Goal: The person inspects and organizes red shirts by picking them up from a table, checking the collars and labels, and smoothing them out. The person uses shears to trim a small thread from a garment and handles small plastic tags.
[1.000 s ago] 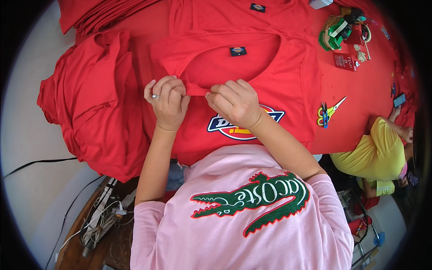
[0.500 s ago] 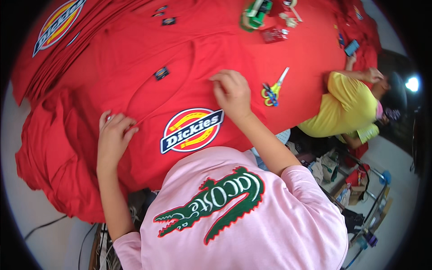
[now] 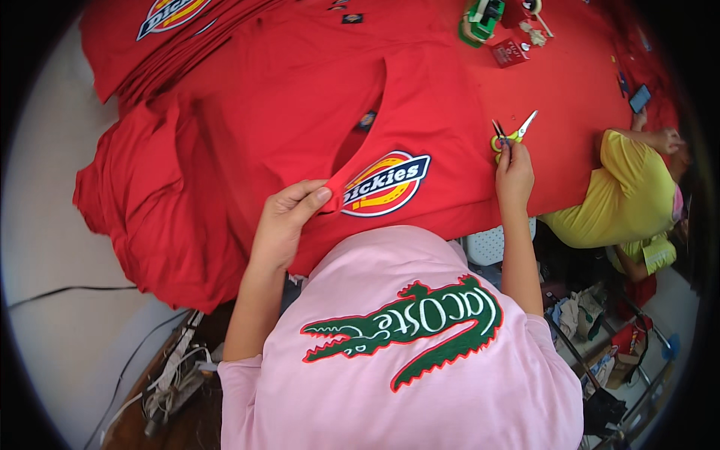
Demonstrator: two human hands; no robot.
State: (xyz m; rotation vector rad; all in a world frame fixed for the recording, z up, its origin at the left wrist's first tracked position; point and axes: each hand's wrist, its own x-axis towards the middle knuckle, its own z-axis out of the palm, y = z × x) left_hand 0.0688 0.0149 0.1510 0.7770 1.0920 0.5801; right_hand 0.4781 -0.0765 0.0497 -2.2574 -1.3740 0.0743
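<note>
A red T-shirt [image 3: 442,97] with an oval printed logo [image 3: 388,184] in blue, yellow and red lies spread in front of me. My left hand [image 3: 289,217] pinches the edge of its neckline between thumb and fingers, lifting it so that the neck opening gapes. A dark label [image 3: 367,120] shows inside that opening. At the right, my right hand [image 3: 515,176] has its fingers closed around small thread snips [image 3: 498,129] with dark blades. Yellow-handled scissors [image 3: 526,127] lie against the snips, their blades pointing up and right; my fingertips partly hide both handles.
More red shirts are stacked [image 3: 161,64] at the far left, beside a crumpled red heap [image 3: 150,202]. A green tape dispenser [image 3: 480,21] and a small red box [image 3: 511,52] stand at the back. A co-worker in yellow [image 3: 622,195] sits at the right.
My left hand has moved right and taken hold of the neckline. My right hand has left the shirt and closed on the snips. The view has shifted, sliding the scene across.
</note>
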